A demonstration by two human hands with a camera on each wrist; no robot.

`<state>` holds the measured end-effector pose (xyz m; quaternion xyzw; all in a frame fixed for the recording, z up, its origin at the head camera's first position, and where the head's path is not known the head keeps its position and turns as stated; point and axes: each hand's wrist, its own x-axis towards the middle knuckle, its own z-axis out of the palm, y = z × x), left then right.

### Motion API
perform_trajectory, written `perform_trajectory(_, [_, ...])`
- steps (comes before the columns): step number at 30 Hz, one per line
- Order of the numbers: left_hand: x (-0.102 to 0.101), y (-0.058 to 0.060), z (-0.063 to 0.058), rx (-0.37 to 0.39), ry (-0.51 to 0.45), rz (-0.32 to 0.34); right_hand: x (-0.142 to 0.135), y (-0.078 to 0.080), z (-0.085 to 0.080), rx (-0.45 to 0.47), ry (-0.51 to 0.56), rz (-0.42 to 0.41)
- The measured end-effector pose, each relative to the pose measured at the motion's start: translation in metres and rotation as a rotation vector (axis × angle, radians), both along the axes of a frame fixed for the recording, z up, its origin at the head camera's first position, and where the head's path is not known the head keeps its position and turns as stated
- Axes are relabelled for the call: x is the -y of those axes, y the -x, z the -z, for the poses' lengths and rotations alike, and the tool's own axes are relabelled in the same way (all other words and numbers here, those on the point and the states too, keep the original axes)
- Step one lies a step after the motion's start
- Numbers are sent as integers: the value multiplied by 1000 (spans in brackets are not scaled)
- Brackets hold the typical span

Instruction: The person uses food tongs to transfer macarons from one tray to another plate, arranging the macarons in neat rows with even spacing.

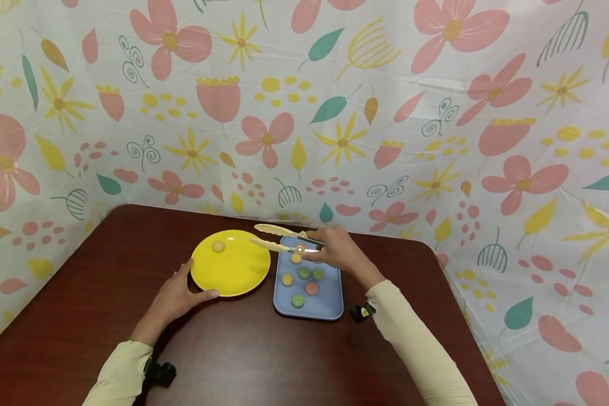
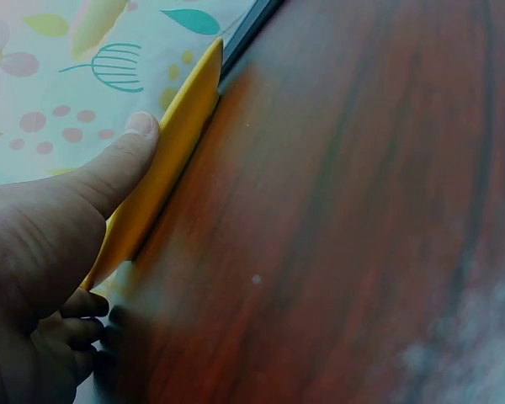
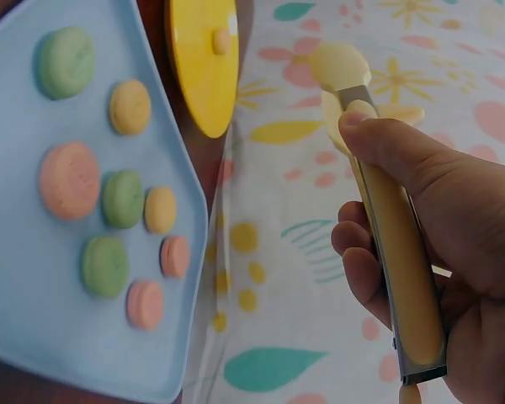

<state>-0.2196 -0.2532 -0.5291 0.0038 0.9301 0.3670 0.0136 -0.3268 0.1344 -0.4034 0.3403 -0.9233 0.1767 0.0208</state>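
Note:
My left hand (image 1: 172, 299) holds the near-left rim of a round yellow plate (image 1: 233, 270), its thumb along the front edge and its fingers at the left side. One yellow macaron (image 1: 218, 246) lies toward the plate's back left. Above the back of a blue tray (image 1: 317, 309), my right hand (image 1: 339, 250) grips cream-tipped tongs (image 1: 279, 230). Their tips point left toward the plate, spread apart with nothing between them. Green macarons (image 3: 105, 266), pink macarons (image 3: 70, 180) and yellow macarons (image 3: 130, 107) lie scattered on the tray. The right hand partly covers the tray's back in the head view.
Plate and tray stand side by side near the back of a dark brown wooden table (image 1: 243, 349). A flower-patterned sheet (image 1: 284, 113) hangs behind the table and along its sides. Each wrist wears a small black camera, the left wrist camera (image 1: 160, 373) sitting low over the table.

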Motion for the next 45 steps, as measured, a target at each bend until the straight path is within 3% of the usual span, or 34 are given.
perform_trajectory(8, [0,0,1,-4,-3,8,-31,-23,5,4,29,43])
perform_trajectory(17, [0,0,1,-8,-1,5,-55,-49,17,43,48,72])
perform_trajectory(24, [-1,0,1,2,1,3,-75,-64,31,23,59,87])
perform_trajectory(38, [-1,-2,-1,6,-1,6,-105,-82,55,50,54,117])
perform_trajectory(45, [-1,-2,-1,4,-5,10,-117,-88,66,16,25,144])
